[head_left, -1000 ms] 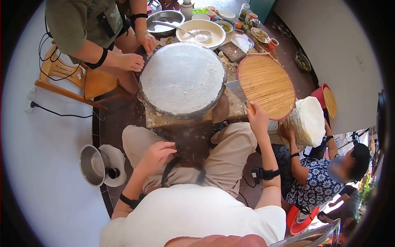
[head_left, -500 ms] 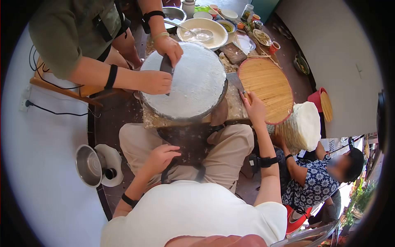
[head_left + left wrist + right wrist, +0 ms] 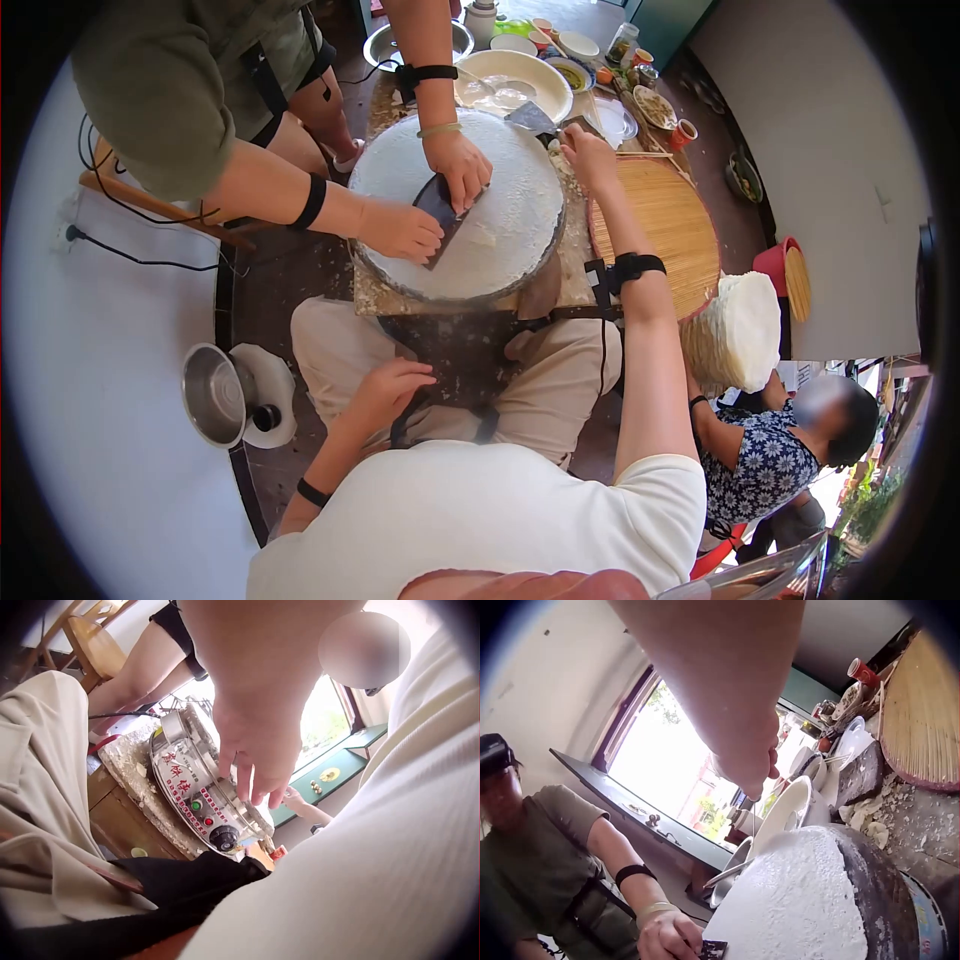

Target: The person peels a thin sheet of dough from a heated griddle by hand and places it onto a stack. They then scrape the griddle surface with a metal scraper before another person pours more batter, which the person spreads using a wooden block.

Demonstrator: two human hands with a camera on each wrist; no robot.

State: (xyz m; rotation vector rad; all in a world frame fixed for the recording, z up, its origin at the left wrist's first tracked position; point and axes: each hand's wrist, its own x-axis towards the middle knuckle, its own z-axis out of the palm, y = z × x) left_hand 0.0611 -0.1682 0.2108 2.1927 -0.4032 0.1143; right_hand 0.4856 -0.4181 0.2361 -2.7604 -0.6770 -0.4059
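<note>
My right hand [image 3: 588, 158] grips the handle of a scraper with a flat metal blade [image 3: 530, 117], reaching to the near rim of a large cream bowl [image 3: 548, 75] of pale batter. A ladle [image 3: 478, 82] leans in that bowl. Over my lap my left hand [image 3: 393, 392] hovers with relaxed fingers, holding nothing. In front of me stands a round electric griddle [image 3: 184, 784], its top [image 3: 500, 215] coated with white batter. Another person's two hands [image 3: 455, 170] hold a dark spreader [image 3: 440, 212] against the coated top.
A round bamboo mat [image 3: 665, 225] lies right of the griddle, beyond it a tall stack of thin white sheets [image 3: 735, 335] beside a seated person. Dishes and a red cup [image 3: 683, 134] crowd the table's far end. A metal bowl [image 3: 213, 395] is at lower left.
My right hand has carried the scraper forward from beside the bamboo mat to the batter bowl. The other person has brought the dark spreader onto the griddle and across it. My left hand barely moved.
</note>
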